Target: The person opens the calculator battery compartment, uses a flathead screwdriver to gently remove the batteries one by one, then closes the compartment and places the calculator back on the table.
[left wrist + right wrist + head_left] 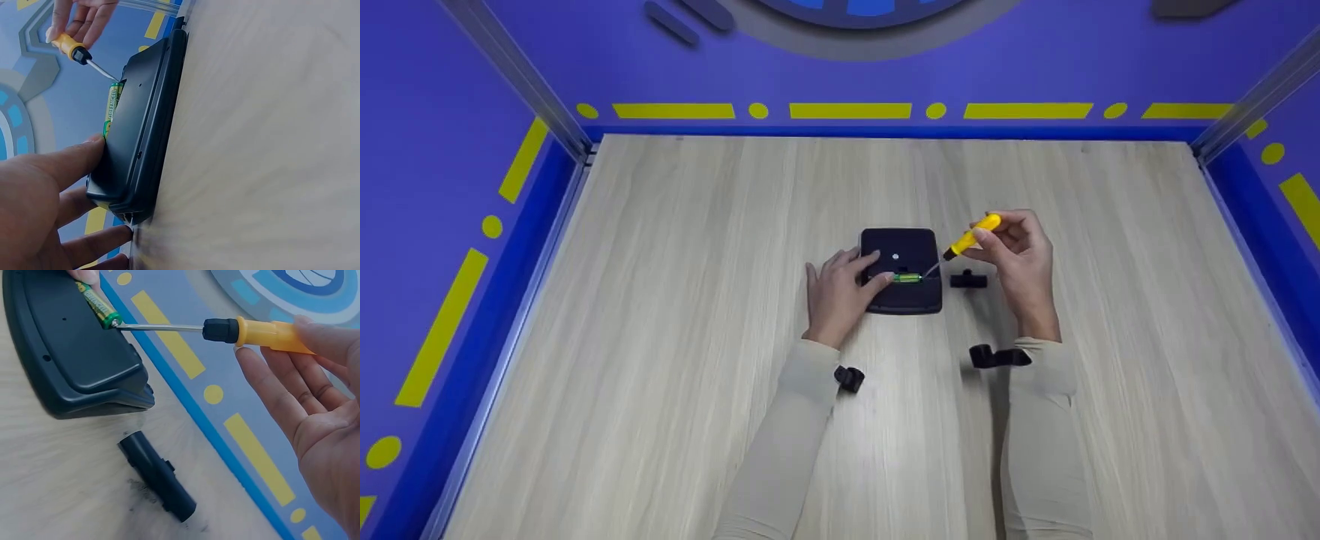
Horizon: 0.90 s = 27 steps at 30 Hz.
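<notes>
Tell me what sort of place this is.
Probably a purpose-built work booth: a wood-grain tabletop walled on three sides by blue panels with yellow markings, and metal posts at the far corners.

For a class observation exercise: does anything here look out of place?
Mildly odd: a small black piece, perhaps a battery cover, lies on the table beside the black device rather than fitted, and the green battery is exposed. The screwdriver, its tip at the battery's end, suggests deliberate work.

Reads "GREENCELL" in pale lettering lengthwise on the green battery (112,109), clearest from the left wrist; carries smaller, blurred print in the right wrist view, hard to spell out fully.
</notes>
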Available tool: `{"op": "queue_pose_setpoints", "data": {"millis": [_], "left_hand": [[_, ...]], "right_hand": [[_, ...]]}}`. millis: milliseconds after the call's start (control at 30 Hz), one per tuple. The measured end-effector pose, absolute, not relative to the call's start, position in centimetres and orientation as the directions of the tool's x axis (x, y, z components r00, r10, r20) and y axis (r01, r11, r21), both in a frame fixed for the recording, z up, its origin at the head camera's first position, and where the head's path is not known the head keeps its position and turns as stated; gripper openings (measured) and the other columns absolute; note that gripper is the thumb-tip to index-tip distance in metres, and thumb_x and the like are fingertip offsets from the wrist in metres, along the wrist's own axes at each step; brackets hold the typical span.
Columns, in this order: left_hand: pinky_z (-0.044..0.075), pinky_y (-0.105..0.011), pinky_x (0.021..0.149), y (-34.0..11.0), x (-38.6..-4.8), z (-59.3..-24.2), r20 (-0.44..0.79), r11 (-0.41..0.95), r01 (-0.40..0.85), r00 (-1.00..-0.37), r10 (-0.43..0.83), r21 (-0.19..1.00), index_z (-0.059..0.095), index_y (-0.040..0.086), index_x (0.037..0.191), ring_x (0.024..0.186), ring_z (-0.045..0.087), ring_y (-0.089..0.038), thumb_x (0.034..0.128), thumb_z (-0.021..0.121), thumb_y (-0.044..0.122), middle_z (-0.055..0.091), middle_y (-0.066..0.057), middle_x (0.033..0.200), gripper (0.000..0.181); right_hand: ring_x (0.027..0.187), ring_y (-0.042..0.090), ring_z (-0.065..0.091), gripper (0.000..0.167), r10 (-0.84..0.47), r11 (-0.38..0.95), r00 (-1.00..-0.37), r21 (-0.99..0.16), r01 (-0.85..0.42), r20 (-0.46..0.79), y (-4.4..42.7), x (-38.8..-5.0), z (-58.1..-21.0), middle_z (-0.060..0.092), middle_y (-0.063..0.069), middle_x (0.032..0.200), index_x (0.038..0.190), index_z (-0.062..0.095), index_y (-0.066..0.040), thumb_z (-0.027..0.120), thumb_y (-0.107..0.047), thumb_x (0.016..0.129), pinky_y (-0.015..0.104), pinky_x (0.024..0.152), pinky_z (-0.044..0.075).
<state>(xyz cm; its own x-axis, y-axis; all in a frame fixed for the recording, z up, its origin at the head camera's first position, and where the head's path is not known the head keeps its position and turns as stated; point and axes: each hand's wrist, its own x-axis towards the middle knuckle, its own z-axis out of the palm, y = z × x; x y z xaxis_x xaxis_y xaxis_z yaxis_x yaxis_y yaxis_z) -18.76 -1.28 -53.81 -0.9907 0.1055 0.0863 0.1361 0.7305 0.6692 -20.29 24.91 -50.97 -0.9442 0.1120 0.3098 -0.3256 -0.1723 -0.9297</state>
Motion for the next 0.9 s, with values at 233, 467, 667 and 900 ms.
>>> {"op": "queue_pose_setpoints", "data": {"millis": [233,467,667,900], "left_hand": [[0.01,-0.072,0.123,-1.2,-18.8,-53.9,0.087,0.728,0.131,-0.991,0.097,0.673,0.071,0.022,0.142,0.147,0.047,-0.034,0.0987,0.073,0.05,0.058,-0.011,0.153,0.052],[0.01,-0.072,0.124,-1.2,-18.8,-54.0,0.091,0.726,0.13,-0.992,0.093,0.675,0.071,0.022,0.142,0.147,0.048,-0.034,0.0981,0.074,0.051,0.058,-0.011,0.153,0.053],[0.011,-0.072,0.123,-1.1,-18.8,-54.0,0.093,0.73,0.129,-0.992,0.09,0.671,0.071,0.022,0.142,0.146,0.049,-0.033,0.0976,0.074,0.052,0.059,-0.01,0.153,0.053],[0.01,-0.072,0.123,-1.1,-18.8,-53.9,0.093,0.725,0.129,-0.992,0.089,0.676,0.071,0.022,0.141,0.147,0.048,-0.033,0.0978,0.073,0.052,0.059,-0.011,0.153,0.053]], "right_hand": [[0.1,0.032,0.073,0.027,0.152,-0.293,-0.955,-0.911,-0.291,0.256,25.5,-20.6,-52.1,0.059,0.042,0.121,0.12,0.059,0.006,0.073,0.007,0.097,0.043,0.076,0.065],[0.104,0.033,0.072,0.027,0.177,-0.336,-0.966,-0.91,-0.242,0.191,25.8,-20.5,-52.9,0.055,0.044,0.128,0.12,0.058,0.002,0.073,0.005,0.098,0.044,0.079,0.064],[0.1,0.031,0.072,0.028,0.186,-0.381,-0.974,-0.904,-0.196,0.132,26.0,-20.4,-53.2,0.06,0.036,0.124,0.12,0.057,0.0,0.073,0.006,0.097,0.043,0.08,0.064],[0.101,0.03,0.073,0.033,0.18,-0.426,-0.977,-0.887,-0.179,0.111,26.0,-20.3,-52.9,0.061,0.032,0.121,0.121,0.056,0.002,0.077,0.003,0.096,0.042,0.079,0.065]]}}
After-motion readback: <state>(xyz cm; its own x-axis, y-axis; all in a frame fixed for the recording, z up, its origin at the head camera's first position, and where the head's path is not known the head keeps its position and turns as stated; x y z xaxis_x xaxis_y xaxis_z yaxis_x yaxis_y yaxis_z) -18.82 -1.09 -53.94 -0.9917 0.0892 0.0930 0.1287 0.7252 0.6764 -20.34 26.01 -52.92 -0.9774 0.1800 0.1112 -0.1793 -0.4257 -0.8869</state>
